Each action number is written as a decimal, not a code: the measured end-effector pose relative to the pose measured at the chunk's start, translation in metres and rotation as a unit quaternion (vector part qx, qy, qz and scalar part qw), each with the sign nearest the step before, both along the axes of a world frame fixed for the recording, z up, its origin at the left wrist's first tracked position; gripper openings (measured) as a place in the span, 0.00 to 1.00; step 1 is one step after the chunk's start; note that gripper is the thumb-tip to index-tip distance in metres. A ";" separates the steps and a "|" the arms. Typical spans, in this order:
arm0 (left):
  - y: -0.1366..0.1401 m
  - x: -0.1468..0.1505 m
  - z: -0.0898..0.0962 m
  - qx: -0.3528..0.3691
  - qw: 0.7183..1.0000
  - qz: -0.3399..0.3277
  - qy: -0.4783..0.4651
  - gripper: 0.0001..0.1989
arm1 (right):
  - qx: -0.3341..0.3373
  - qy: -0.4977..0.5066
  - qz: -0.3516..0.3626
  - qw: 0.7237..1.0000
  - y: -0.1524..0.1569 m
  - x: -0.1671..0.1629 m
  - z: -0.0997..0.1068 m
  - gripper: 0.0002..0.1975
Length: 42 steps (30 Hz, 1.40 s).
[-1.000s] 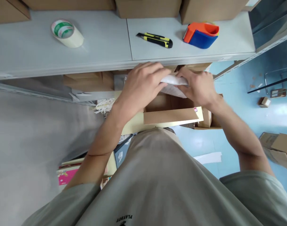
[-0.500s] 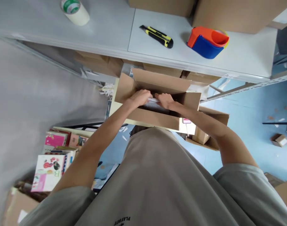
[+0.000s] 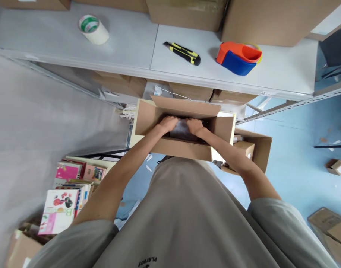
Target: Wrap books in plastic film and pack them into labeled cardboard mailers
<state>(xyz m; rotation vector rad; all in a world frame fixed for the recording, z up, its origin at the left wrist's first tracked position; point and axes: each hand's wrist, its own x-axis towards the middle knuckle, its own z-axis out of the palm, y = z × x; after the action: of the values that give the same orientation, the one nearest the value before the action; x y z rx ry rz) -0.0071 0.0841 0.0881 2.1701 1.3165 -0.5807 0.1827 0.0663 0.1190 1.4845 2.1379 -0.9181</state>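
Note:
An open cardboard box [image 3: 183, 149] sits in front of my body with its flaps spread outward. Inside it lies a greyish-white wrapped package [image 3: 183, 130] with a dull plastic-like sheen; what it contains cannot be made out. My left hand [image 3: 169, 123] reaches into the box and curls over the package's left end. At the other end, my right hand [image 3: 195, 125] has its fingers bent around the package in the same way. The fingertips of both hands are partly hidden down in the box.
On the grey shelf [image 3: 125, 48] ahead are a tape roll [image 3: 99, 34], a yellow-black utility knife [image 3: 183, 53] and an orange-blue tape dispenser [image 3: 239, 59], with cartons [image 3: 259, 22] behind. Books [image 3: 60, 210] are stacked at lower left. Another open box [image 3: 262, 152] stands at right.
The package sits flatter and deeper in the box, and both hands have gone down with it. The camera view has tilted slightly, showing more of the shelf.

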 end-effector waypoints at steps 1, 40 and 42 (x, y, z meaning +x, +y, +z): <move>-0.006 -0.004 0.003 0.006 1.000 0.004 -0.026 0.30 | 0.007 0.010 -0.003 1.000 -0.007 0.007 0.007 0.25; -0.075 -0.103 0.050 0.141 0.926 0.258 -0.236 0.52 | 0.145 0.172 -0.289 0.930 -0.107 0.140 0.032 0.31; -0.057 -0.100 0.044 0.189 0.907 0.280 -0.253 0.65 | 0.173 0.150 -0.322 0.919 -0.091 0.145 0.012 0.42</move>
<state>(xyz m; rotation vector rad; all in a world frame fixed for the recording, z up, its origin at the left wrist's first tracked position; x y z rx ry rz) -0.1068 0.0268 0.1319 1.8755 1.7231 0.4712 0.3272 -0.0245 0.1309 2.4599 2.1161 -1.0633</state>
